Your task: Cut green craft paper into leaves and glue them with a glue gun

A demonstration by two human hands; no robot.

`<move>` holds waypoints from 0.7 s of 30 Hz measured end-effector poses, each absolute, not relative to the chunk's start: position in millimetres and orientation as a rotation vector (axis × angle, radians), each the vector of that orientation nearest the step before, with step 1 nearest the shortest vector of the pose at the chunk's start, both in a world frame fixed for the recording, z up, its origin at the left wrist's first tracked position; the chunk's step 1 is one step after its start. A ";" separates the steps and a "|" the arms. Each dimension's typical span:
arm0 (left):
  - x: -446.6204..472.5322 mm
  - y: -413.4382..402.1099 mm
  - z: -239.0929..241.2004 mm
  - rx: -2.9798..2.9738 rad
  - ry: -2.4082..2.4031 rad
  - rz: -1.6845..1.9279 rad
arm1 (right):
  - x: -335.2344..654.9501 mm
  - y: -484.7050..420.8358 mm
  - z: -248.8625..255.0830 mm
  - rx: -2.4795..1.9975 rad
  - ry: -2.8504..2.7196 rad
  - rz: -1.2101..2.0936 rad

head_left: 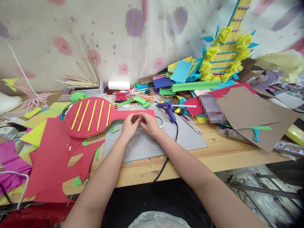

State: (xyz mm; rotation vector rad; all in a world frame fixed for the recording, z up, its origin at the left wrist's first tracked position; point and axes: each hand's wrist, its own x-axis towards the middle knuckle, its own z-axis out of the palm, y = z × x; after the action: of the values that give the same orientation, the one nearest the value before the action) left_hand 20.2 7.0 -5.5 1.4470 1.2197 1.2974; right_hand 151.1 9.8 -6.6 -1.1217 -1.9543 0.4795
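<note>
A red paper guitar shape (90, 118) with several yellow strips on its body lies on the wooden table (218, 152), its neck reaching right over a grey cutting mat (147, 142). My left hand (129, 125) and my right hand (148, 123) meet over the neck, fingers pinched together on a small green paper piece (139, 118). Small green scraps (115, 129) lie on the mat just left of my hands.
A blue glue gun (169, 109) rests right of my hands, its black cord (166, 158) running off the table edge. Red paper offcuts (54, 161) lie at the left, brown cardboard (251, 117) at the right, coloured paper and a yellow paper guitar (225, 53) behind.
</note>
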 end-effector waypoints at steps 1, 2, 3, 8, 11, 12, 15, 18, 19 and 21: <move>19.4 6.9 -7.7 1.396 1.196 1.310 | 150.6 9.3 -6.9 -1.107 -1.982 0.469; 17.8 6.5 -9.0 1.348 1.186 1.326 | 150.4 9.0 -7.2 -1.096 -2.006 0.457; 16.0 5.8 -9.2 1.296 1.184 1.341 | 150.5 8.7 -7.3 -1.089 -2.022 0.443; 9.5 1.3 -3.3 1.051 1.183 1.389 | 154.1 7.8 -5.9 -1.116 -2.009 0.380; 10.4 0.7 -0.9 1.005 1.198 1.465 | 156.1 8.1 -5.3 -1.226 -1.948 0.308; 10.9 0.6 -0.2 0.987 1.193 1.492 | 156.5 8.5 -5.7 -1.268 -1.929 0.275; 11.4 -1.0 3.6 0.864 1.059 1.472 | 157.2 10.0 -7.8 -1.359 -1.893 0.236; 10.3 -4.5 9.2 0.692 0.841 1.311 | 158.0 11.8 -9.2 -1.408 -1.869 0.247; 10.1 -5.6 10.6 0.642 0.794 1.273 | 158.3 12.4 -9.1 -1.416 -1.872 0.240; 9.9 -7.2 11.6 0.557 0.745 1.259 | 159.2 13.7 -8.0 -1.439 -1.902 0.210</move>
State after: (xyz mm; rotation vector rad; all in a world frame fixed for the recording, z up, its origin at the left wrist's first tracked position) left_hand 9.9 -7.2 11.6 0.5565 0.7452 1.2592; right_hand 159.2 13.7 -8.0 -1.4386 -1.9017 0.2102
